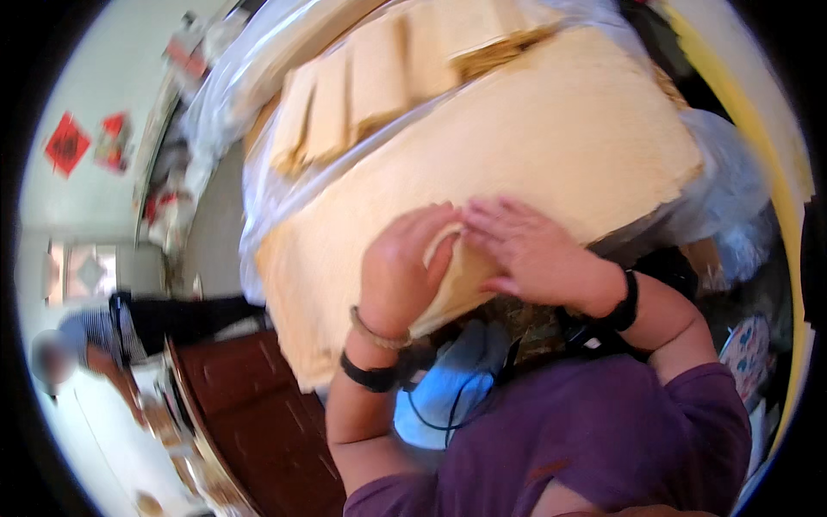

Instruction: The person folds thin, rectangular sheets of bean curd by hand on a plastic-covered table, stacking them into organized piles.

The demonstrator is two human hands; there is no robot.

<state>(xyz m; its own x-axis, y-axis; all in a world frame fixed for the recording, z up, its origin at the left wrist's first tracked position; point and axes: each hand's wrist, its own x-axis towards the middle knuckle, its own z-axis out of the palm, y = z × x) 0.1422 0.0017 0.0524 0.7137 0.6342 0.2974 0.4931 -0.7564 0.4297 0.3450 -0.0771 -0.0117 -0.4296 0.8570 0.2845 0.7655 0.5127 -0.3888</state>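
A broad stack of thin cream-coloured sheets (517,142) lies before me, its near edge towards my body. My left hand (407,258) rests at the near part of the stack, its thumb bent in and the fingers pointing to the right hand. A small curled or raised part of the top sheet shows between that thumb and fingers; whether they pinch it I cannot tell. My right hand (523,249) lies palm down with fingers spread on the top sheet, the fingertips of both hands nearly touching. Beyond are several folded cream bundles (378,71) in a row.
Clear plastic sheeting (252,213) lies under and around the stack, and more is bunched at the right (730,187). A person (106,333) stands at a counter at the far left, by a dark red cabinet (252,413). A blue object with a black cable (446,400) is below my hands.
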